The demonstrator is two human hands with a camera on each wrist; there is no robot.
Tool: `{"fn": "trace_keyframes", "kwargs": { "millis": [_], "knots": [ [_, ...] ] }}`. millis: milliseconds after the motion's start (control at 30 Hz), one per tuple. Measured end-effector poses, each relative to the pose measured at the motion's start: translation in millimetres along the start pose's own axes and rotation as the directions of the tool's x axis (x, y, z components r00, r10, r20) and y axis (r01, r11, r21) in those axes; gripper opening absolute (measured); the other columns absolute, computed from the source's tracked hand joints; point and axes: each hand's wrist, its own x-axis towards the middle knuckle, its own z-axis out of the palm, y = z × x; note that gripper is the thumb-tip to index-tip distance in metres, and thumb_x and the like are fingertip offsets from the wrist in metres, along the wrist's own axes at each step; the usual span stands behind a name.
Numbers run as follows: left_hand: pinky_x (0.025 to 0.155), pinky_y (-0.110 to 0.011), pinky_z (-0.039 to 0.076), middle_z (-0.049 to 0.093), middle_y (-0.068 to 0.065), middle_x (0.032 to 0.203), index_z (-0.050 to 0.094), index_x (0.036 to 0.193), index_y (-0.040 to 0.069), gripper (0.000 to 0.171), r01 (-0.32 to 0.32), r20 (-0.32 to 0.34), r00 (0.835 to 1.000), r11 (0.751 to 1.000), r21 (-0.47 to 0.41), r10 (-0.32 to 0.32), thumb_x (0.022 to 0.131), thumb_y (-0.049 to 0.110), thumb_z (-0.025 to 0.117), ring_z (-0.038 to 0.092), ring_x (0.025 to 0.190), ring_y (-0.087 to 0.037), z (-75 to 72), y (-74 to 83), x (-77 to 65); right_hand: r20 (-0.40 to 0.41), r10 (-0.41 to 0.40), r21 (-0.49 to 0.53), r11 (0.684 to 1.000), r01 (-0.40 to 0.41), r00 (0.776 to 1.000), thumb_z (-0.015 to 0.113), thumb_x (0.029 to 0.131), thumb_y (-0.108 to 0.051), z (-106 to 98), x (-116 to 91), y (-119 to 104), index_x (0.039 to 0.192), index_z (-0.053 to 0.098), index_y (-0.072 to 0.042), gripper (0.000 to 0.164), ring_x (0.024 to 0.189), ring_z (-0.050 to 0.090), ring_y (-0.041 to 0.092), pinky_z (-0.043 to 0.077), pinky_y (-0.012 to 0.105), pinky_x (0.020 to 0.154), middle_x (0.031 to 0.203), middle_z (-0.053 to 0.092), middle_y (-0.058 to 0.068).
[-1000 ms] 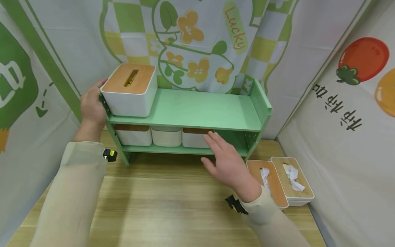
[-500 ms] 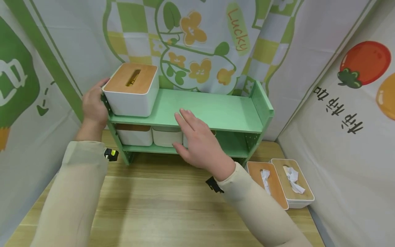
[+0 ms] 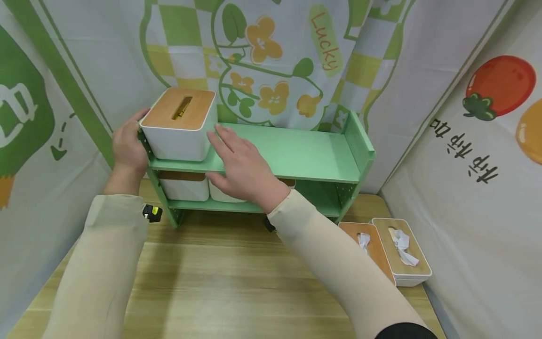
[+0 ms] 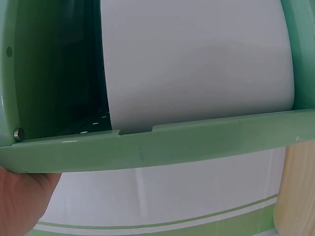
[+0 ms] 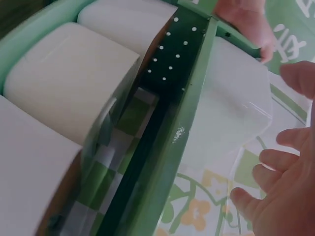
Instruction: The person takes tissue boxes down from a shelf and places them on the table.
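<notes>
A white tissue box [image 3: 179, 125] with a wooden slotted lid stands at the left end of the top board of a green two-tier shelf [image 3: 292, 150]. My left hand [image 3: 130, 148] grips the shelf's left side panel beside this box, with its fingertips partly hidden; the left wrist view shows only part of the hand [image 4: 22, 201] under the panel's edge. My right hand [image 3: 245, 172] holds nothing and has its fingers spread, the fingertips close to the box's right side. In the right wrist view, the right hand's fingers [image 5: 275, 164] point toward the white box [image 5: 229, 93].
Below, on the lower tier, sit a white box [image 3: 184, 187] at the left and a cream bin [image 3: 222, 195], with another box mostly behind my right hand. Two tissue boxes, one orange-lidded [image 3: 377, 240] and one tan-lidded [image 3: 408, 256], stand on the wooden table [image 3: 220, 282] at right.
My right hand has moved left and up, from in front of the lower tier's right box to beside the top tissue box. My left hand and the boxes have stayed put.
</notes>
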Motion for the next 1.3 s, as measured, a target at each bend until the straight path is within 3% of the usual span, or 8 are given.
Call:
{"fn": "trace_keyframes", "kwargs": {
  "millis": [300,600,733,933,1200,1300],
  "knots": [
    [0.113,-0.026,0.021,0.043,0.010,0.152,0.049,0.149,0.025,0.057,0.013,0.010,1.000,0.999,-0.051,-0.012,0.104,0.033,0.016,0.033,0.134,-0.003,1.2,0.5,0.3,0.094,-0.045,-0.064,0.997,0.051,0.995,0.042,0.101,-0.055,-4.9,39.7,-13.4,0.161,0.003,-0.016,0.082,0.148,-0.009,0.013,0.008,0.036,0.118,0.166,-0.003,0.000],
    [0.113,-0.026,0.020,0.043,0.011,0.151,0.049,0.149,0.027,0.057,0.023,0.014,1.000,0.999,-0.034,-0.023,0.104,0.033,0.014,0.034,0.134,-0.003,0.1,0.9,2.5,0.154,0.013,-0.159,0.987,0.011,0.988,0.037,0.103,-0.050,-8.6,63.0,-19.3,0.162,0.006,-0.019,0.074,0.149,0.001,0.014,0.009,0.038,0.118,0.166,0.006,-0.004],
    [0.113,-0.025,0.019,0.043,0.012,0.151,0.051,0.148,0.025,0.058,0.002,0.009,1.000,1.000,-0.019,-0.002,0.104,0.031,0.014,0.033,0.135,-0.002,-0.7,0.7,2.5,0.140,0.016,-0.201,0.980,0.012,0.990,0.036,0.103,-0.048,-11.5,62.1,-19.8,0.161,0.016,-0.020,0.068,0.148,0.012,0.012,0.011,0.038,0.118,0.164,0.016,-0.005],
    [0.109,-0.022,0.025,0.045,0.009,0.151,0.053,0.146,0.023,0.056,0.015,0.009,1.000,0.995,-0.095,-0.014,0.104,0.029,0.017,0.037,0.133,-0.006,0.5,2.0,0.4,0.076,-0.011,-0.215,0.976,0.027,0.997,0.039,0.101,-0.045,-18.0,54.7,-23.6,0.155,0.032,-0.021,0.059,0.140,0.030,0.012,0.019,0.035,0.115,0.154,0.034,-0.005],
    [0.106,-0.021,0.029,0.046,0.009,0.150,0.054,0.145,0.026,0.055,0.028,0.003,1.000,0.995,-0.097,-0.028,0.103,0.030,0.018,0.039,0.131,-0.008,0.7,1.9,1.5,0.061,0.005,-0.233,0.972,0.009,0.998,0.042,0.103,-0.045,-12.2,57.5,-23.8,0.159,0.023,-0.027,0.062,0.146,0.019,0.015,0.019,0.042,0.116,0.158,0.029,-0.002],
    [0.096,-0.020,0.036,0.048,0.007,0.148,0.055,0.145,0.026,0.055,0.036,0.001,0.999,0.992,-0.119,-0.036,0.103,0.029,0.019,0.044,0.125,-0.011,0.6,0.4,2.0,0.046,0.013,-0.230,0.973,-0.002,0.999,0.046,0.103,-0.041,-10.4,55.2,-22.4,0.156,0.029,-0.029,0.057,0.143,0.024,0.014,0.021,0.042,0.115,0.155,0.032,-0.002]
  ]
}}
